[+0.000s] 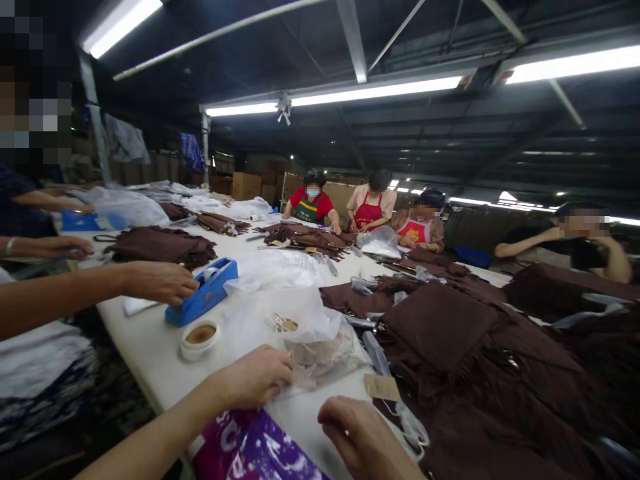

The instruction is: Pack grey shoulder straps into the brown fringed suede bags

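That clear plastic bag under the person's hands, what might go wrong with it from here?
The left hand presses on the thin clear plastic bag, which could tear or slip on the smooth white table. The open round tin sits close by and might get knocked. The paper tag near the right hand could snag among the crowded brown fringed bags.

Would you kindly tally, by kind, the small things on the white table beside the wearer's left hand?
Blue tape dispenser: 1
Round white tub: 1
Clear plastic bag, touched by the left hand: 1
Brown paper tag, just beyond the right hand: 1
Total: 4
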`<state>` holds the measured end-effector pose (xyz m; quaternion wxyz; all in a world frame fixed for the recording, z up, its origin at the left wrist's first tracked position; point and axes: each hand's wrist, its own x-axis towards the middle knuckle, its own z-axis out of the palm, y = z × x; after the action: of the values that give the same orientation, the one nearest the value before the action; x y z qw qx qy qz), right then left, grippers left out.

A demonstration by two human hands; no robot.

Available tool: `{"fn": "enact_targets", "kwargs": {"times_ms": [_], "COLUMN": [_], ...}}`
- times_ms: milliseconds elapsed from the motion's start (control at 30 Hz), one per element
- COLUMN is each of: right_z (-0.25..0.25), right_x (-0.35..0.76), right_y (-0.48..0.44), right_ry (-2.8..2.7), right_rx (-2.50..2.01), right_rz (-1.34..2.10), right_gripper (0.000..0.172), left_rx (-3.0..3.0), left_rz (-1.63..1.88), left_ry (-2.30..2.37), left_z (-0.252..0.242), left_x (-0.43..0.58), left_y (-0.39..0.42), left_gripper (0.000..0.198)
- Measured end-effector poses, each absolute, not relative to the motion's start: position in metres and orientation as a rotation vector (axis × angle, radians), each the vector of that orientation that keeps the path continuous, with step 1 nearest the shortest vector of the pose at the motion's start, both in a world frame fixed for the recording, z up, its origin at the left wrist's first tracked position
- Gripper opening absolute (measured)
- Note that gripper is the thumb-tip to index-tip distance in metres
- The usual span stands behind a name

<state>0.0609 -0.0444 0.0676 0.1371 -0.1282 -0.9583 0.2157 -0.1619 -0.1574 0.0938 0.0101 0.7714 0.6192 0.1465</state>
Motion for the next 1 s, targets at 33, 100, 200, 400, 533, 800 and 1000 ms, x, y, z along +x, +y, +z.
{"fn": "enact_targets", "kwargs": {"times_ms": [33,100,200,400,533,800,1000], "right_z": [0.065,0.064,0.068,0.051,0.037,0.023,0.018], "right_x": [0.056,0.047,0.039,0.026,0.019,0.028,0.059], "right_y": [-0.053,-0.068,-0.088,-0.109,-0.117,-0.126,-0.118], "right_ry": [-2.779,-2.817,-2.876,-2.826,-2.639,-2.574,-2.575], "right_rx": [-0.344,-0.249,0.03,0.57,0.512,0.312,0.216], "right_rz": [0.635,0.623,0.474,-0.064,-0.152,-0.345,-0.295], "right_gripper": [0.023,0.029,0.023,0.022,0.023,0.013,0.019], "left_rx": [2.405,2.407,2.439,2.461,2.438,2.418,2.407], "left_rz": [0.507,0.592,0.56,0.469,0.501,0.557,0.574], "left_ry": [1.935,1.989,2.054,2.094,2.079,2.078,2.091], "left_z": [0.082,0.062,0.049,0.052,0.051,0.051,0.05], "left_x": [-0.164,-0.166,-0.165,-0.164,-0.165,-0.164,-0.163], "left_y": [-0.16,-0.161,-0.16,-0.16,-0.16,-0.16,-0.16], "left_gripper": [0.035,0.038,0.037,0.037,0.038,0.035,0.035]}}
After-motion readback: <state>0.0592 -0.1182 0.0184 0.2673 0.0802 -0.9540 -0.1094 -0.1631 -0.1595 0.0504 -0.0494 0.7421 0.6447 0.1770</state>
